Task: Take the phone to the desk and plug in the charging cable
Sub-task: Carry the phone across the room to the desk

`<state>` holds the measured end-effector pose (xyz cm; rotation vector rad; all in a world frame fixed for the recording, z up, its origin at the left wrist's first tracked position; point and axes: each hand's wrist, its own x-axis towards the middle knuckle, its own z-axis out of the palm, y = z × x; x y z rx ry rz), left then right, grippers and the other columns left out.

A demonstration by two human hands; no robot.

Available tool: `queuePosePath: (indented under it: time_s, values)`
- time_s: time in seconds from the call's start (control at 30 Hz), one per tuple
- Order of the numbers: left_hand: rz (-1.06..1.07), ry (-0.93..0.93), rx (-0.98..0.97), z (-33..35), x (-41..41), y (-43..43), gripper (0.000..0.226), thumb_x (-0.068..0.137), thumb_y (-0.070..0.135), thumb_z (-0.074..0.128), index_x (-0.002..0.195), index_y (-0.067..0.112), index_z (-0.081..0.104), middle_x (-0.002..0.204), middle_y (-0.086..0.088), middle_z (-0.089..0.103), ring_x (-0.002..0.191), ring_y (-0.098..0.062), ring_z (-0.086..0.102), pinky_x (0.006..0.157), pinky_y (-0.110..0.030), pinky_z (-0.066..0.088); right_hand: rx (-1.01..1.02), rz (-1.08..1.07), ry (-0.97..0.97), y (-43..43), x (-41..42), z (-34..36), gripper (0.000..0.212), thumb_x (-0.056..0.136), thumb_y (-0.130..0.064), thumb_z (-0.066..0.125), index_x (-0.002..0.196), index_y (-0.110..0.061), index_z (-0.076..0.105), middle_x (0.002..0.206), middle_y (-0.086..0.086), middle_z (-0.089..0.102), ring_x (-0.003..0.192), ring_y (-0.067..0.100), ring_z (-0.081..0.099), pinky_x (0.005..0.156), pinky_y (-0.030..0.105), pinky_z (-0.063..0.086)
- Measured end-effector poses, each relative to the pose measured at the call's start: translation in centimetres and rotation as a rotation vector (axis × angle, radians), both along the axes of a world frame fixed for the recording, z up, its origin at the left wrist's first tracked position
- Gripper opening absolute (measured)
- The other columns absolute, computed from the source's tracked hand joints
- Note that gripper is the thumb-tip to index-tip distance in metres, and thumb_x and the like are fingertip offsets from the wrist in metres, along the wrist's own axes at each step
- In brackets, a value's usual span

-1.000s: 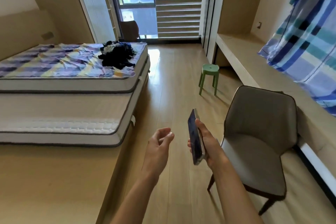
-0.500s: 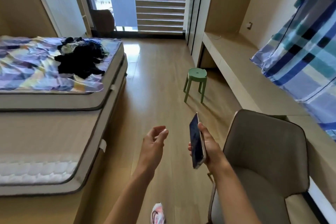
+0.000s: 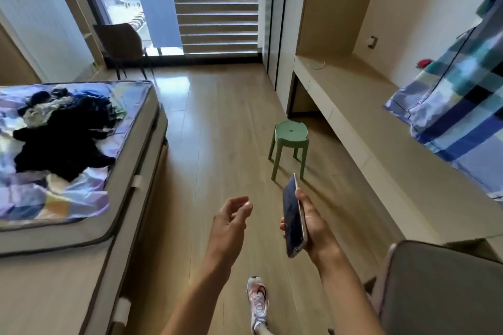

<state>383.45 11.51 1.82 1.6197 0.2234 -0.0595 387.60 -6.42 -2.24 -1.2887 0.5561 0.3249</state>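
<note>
My right hand (image 3: 313, 223) grips a dark phone (image 3: 292, 219) upright, with its screen facing left, over the wooden floor. My left hand (image 3: 231, 221) hangs beside it, empty, with loosely curled fingers apart. A long light-wood desk (image 3: 362, 106) runs along the right wall. A thin white cable (image 3: 317, 65) lies on the desk's far end, well ahead of both hands. A wall socket (image 3: 372, 41) sits above the desk's far part.
A green stool (image 3: 290, 144) stands on the floor just ahead of the phone. A grey chair (image 3: 441, 291) is at the lower right. A bed (image 3: 79, 149) with dark clothes fills the left. A plaid cloth (image 3: 462, 117) hangs over the desk. My shoe (image 3: 257, 300) shows below.
I have walked forward: the bed slid left and nearer, the grey chair dropped to the lower right corner, and the stool and desk came closer. The phone stays in my right hand.
</note>
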Motion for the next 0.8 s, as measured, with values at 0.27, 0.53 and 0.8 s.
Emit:
queuePosePath:
  time_s: [0.27, 0.53, 0.8]
  values:
    - [0.070, -0.030, 0.065, 1.8, 22.4, 2.1, 0.027, 0.098, 0.034, 0.055, 0.123, 0.025, 0.062, 0.122, 0.003, 0.067, 0.117, -0.015, 0.062, 0.103, -0.041, 0.051, -0.013, 0.102, -0.029, 2.0, 24.7, 1.1, 0.056, 0.080, -0.071, 0.059, 0.100, -0.019, 0.062, 0.092, 0.016, 0.067, 0.078, 0.025, 0.065, 0.075, 0.042, 0.056]
    - [0.147, -0.018, -0.011, 1.9, 41.0, 4.9, 0.018, 0.098, 0.031, 0.055, 0.114, 0.031, 0.062, 0.119, 0.003, 0.069, 0.114, -0.014, 0.064, 0.101, -0.039, 0.052, -0.022, 0.070, -0.008, 4.0, 43.8, 1.5, 0.079, 0.056, -0.076, 0.071, 0.108, -0.018, 0.063, 0.096, 0.016, 0.068, 0.076, 0.028, 0.066, 0.074, 0.043, 0.057]
    - [0.062, -0.016, -0.065, 0.4, 64.3, 7.1, 0.011, 0.098, 0.031, 0.055, 0.102, 0.037, 0.062, 0.114, 0.003, 0.071, 0.113, -0.016, 0.065, 0.099, -0.038, 0.052, -0.014, -0.003, -0.004, 6.3, 64.6, 0.1, 0.092, 0.048, -0.075, 0.076, 0.118, -0.016, 0.063, 0.084, 0.013, 0.066, 0.069, 0.027, 0.063, 0.068, 0.041, 0.055]
